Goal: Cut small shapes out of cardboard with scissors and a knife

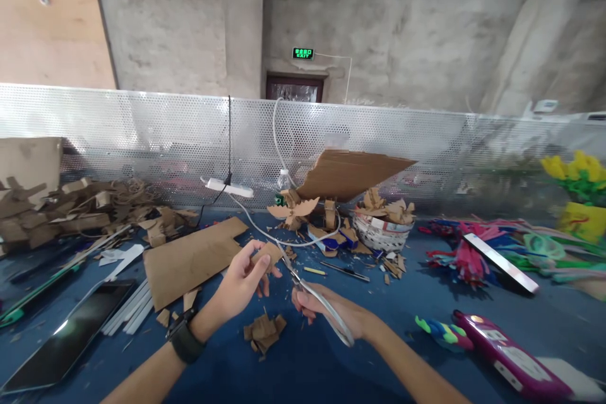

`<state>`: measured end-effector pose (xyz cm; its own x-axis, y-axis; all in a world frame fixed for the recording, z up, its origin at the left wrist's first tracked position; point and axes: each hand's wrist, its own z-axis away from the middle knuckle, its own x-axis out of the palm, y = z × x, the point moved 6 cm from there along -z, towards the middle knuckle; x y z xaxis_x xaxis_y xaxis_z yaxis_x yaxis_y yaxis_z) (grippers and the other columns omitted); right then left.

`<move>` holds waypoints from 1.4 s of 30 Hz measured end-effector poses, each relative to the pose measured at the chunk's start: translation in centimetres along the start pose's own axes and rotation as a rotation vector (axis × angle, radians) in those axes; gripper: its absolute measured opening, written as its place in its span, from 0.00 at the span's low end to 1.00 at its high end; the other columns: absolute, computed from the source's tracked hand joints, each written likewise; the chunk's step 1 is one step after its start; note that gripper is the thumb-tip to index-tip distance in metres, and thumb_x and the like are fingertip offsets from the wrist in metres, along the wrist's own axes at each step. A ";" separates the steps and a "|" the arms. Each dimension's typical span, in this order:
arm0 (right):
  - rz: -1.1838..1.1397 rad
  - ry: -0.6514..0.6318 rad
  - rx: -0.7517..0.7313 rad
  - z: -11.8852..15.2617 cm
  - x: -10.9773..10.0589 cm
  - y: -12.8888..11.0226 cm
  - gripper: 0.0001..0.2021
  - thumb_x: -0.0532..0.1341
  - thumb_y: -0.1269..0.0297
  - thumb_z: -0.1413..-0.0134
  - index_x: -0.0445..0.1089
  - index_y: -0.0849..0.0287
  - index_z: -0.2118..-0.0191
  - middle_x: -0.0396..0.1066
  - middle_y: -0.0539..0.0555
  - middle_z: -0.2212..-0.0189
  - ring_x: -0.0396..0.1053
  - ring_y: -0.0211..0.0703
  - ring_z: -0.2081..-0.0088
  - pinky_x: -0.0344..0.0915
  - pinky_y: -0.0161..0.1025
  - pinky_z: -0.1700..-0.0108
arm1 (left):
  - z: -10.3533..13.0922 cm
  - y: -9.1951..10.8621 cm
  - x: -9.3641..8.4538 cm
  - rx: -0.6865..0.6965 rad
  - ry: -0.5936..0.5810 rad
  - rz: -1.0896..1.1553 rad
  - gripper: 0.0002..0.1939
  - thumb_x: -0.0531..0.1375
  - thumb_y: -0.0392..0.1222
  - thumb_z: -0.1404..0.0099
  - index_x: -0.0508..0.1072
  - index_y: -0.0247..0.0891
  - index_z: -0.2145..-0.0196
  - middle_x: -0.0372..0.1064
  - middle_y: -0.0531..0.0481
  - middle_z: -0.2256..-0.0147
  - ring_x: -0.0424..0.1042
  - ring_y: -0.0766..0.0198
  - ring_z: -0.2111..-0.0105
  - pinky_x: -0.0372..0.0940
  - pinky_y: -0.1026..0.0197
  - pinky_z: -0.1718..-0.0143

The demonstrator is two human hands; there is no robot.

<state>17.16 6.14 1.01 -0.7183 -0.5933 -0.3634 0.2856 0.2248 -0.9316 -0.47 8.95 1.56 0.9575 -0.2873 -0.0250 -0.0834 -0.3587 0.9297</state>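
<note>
My left hand [249,274], with a dark watch on its wrist, pinches a small piece of brown cardboard [269,254] between thumb and fingers. My right hand [326,303] grips scissors [326,306] with light grey handles. The scissor blades point up and to the left, at the right edge of the small piece. Below and between the hands lies a crumpled bundle of cardboard scraps [265,331]. A large flat cardboard sheet [189,262] with a notched right end rests left of my left hand.
Behind the hands stand a cardboard figure [293,209], a bottle [283,182] and a basket of scraps [382,230]. A white cable loops beside them. Cardboard scraps [95,208] and a black tablet [71,334] are left; pink strips [471,255] and a purple case [511,353] are right.
</note>
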 end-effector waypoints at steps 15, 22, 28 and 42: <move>0.128 -0.013 0.033 -0.4 -0.1 1.5 0.33 0.53 0.27 0.39 0.59 0.56 0.73 0.59 0.46 0.78 0.65 0.42 0.72 0.67 0.42 0.62 | 0.2 1.4 0.2 0.063 -0.077 -0.204 0.23 0.55 0.61 0.26 0.63 0.39 0.70 0.59 0.58 0.79 0.56 0.70 0.79 0.53 0.64 0.76; 0.309 0.073 0.042 0.1 -0.1 0.5 0.33 0.50 0.28 0.35 0.60 0.56 0.72 0.62 0.48 0.75 0.68 0.44 0.70 0.63 0.40 0.64 | 0.0 1.2 -0.3 0.057 -0.147 -0.197 0.22 0.56 0.60 0.26 0.63 0.39 0.68 0.54 0.59 0.76 0.51 0.70 0.78 0.48 0.64 0.77; 0.280 0.137 0.067 0.4 0.3 0.6 0.32 0.52 0.27 0.38 0.58 0.55 0.71 0.61 0.47 0.73 0.69 0.43 0.70 0.66 0.39 0.65 | -0.1 1.5 -0.4 0.060 -0.188 -0.181 0.23 0.56 0.62 0.26 0.62 0.39 0.69 0.56 0.59 0.76 0.52 0.71 0.78 0.48 0.64 0.77; 0.271 0.166 0.113 -0.8 1.0 2.5 0.33 0.50 0.26 0.39 0.55 0.54 0.75 0.59 0.46 0.82 0.66 0.40 0.79 0.61 0.36 0.75 | -0.5 0.7 -0.7 0.033 -0.237 -0.082 0.23 0.57 0.63 0.27 0.62 0.39 0.66 0.54 0.60 0.76 0.50 0.71 0.78 0.48 0.64 0.77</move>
<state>16.63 6.76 -1.69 -0.6975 -0.3873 -0.6029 0.5423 0.2647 -0.7974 -1.03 9.37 2.37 0.8702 -0.4551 -0.1888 -0.0208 -0.4168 0.9088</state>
